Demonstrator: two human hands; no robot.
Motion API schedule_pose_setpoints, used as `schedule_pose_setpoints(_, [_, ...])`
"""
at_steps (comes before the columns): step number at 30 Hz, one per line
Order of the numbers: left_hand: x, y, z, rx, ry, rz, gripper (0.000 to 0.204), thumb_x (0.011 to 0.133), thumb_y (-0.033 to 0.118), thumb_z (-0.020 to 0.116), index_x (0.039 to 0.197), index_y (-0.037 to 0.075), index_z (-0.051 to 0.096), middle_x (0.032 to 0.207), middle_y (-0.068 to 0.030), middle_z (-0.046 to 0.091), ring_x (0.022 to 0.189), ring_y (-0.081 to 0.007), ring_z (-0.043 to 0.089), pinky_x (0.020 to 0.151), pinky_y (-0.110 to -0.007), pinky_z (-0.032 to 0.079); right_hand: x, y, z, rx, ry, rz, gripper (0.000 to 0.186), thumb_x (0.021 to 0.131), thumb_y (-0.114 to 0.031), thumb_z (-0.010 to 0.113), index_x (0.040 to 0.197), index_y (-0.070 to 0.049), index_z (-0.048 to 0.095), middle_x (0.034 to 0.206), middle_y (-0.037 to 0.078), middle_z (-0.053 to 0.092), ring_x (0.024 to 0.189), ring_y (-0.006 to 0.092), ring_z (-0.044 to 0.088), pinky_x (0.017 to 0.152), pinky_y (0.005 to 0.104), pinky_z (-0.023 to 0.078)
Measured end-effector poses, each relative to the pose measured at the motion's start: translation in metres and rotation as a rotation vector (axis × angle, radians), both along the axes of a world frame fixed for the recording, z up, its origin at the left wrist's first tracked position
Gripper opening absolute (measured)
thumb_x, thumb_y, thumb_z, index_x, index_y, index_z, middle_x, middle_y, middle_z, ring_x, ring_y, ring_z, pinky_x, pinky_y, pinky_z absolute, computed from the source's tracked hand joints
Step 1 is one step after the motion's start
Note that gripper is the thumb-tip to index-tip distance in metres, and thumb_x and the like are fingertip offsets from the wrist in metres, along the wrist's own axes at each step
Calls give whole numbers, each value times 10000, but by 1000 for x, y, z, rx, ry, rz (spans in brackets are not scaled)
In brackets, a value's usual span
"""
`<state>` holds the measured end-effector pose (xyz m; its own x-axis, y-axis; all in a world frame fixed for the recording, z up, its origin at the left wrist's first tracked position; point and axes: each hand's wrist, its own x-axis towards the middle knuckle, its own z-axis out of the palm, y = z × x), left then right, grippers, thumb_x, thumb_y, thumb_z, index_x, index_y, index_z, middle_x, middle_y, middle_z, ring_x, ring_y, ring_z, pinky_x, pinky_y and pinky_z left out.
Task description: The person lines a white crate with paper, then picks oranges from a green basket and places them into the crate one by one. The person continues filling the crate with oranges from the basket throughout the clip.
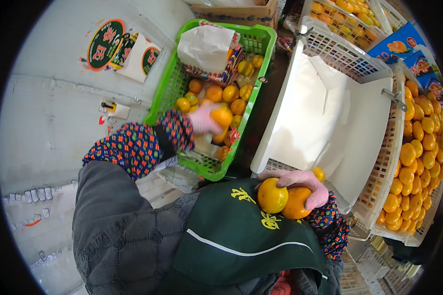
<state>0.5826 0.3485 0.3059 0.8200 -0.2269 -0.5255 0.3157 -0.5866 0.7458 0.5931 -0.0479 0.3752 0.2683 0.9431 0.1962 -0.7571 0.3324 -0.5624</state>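
The left hand (202, 119), in a thin pink knit glove below a floral patterned sleeve cover, reaches into the green slotted plastic crate (165, 93) on the left and closes around a round, glossy orange citrus fruit (222, 117); the hand is blurred, so how firmly the fingers clamp cannot be told. More smooth orange and yellowish fruits (231, 93) lie loose in that crate, with a crumpled white paper bag (205, 46) resting at its far end. The right hand (300, 183), gloved the same way, lies near the body with its fingers curled over two round orange fruits (272, 195), pressing them against the dark green apron (231, 236) with its yellow lettering and white stripe. Just beyond this hand sits a white lattice plastic basket (349, 59) lined with smooth white paper (324, 123), a small yellow fruit (318, 173) at its near edge. Farther right, a second white lattice basket (388, 147) holds a dense heap of shiny orange fruits (418, 147). A grey concrete floor (49, 118) spreads on the left.
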Motion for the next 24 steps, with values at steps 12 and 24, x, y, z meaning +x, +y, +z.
schedule_pose_setpoints(12, [26, -53, 19, 447, 582, -445, 617, 797, 229, 786, 1335, 58, 536, 1117, -143, 659, 867, -246, 702, 641, -375, 620, -3, -4, -7, 54, -34, 59, 648, 759, -281, 788, 1327, -37, 594, 1465, 374, 342, 1319, 546, 421, 1097, 578, 363])
schedule_pose_setpoints(24, [-17, -73, -48, 689, 312, -437, 758, 703, 326, 848, 1324, 67, 498, 1196, -151, 642, 974, -271, 664, 803, -378, 561, -9, -1, -3, -14, -31, 37, 694, 720, -374, 805, 1255, 23, 612, 1449, 379, 373, 1284, 434, 492, 1117, 466, 345])
